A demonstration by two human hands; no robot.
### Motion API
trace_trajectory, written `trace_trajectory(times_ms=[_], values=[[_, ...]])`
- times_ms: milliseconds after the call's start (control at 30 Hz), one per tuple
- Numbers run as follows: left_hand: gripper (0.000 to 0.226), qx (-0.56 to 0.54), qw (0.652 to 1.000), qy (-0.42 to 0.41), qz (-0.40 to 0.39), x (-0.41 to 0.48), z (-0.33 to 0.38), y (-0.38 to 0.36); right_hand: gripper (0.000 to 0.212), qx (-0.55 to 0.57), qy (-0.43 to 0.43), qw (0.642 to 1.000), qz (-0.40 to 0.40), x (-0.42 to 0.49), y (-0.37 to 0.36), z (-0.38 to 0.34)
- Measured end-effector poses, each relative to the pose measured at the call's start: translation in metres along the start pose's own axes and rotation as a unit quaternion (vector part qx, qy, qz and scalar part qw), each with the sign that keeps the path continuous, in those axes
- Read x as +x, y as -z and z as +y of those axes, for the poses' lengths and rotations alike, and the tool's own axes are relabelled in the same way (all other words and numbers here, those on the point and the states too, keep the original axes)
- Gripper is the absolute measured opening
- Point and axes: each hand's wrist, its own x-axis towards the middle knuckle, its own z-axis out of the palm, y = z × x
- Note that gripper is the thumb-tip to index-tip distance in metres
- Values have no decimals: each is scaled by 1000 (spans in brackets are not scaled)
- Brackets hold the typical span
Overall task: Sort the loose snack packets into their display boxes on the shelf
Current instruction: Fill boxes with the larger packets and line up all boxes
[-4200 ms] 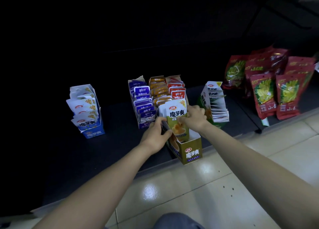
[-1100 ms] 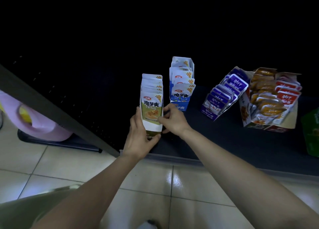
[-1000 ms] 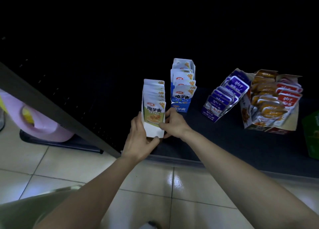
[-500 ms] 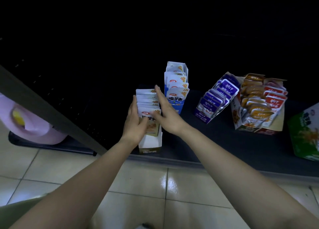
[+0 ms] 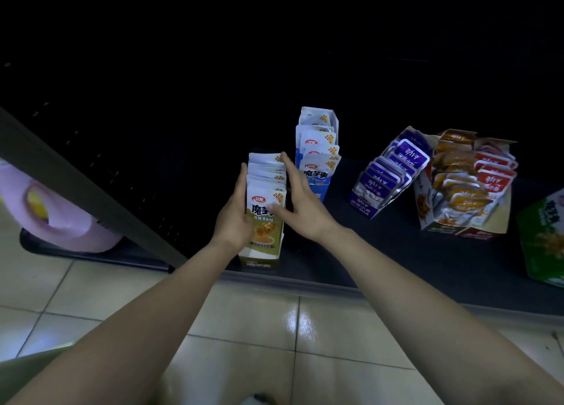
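A yellow-green display box stands at the front edge of the dark shelf, filled with a row of white and yellow snack packets. My left hand lies flat against the left side of the row. My right hand presses the right side with straight fingers, its thumb across the front packet. Just behind to the right stands a blue box of white and blue packets.
A purple packet box leans at mid right beside an orange and red packet box. A green box stands at the far right edge. A dark slanted shelf post and a pink object are at left. Tiled floor lies below.
The yellow box has been carried from beside the orange and red box to the left, in front of the blue box. Both hands have moved from its base up to the sides of the packets.
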Motion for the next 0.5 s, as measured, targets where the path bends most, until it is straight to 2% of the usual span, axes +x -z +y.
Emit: trace_trajectory(times_ms=[133,367,500], values=[[88,30,1000,-5,8,-1,-1,-1,84,-56,32,997,43,2,-1,-3],[91,3,1000,-6,18,-7,1,-5,82,-73,22,997,-3,25,0,-3],[93,25,999,13,16,-9,6,-6,71,-71,44,995,54,21,0,-3]])
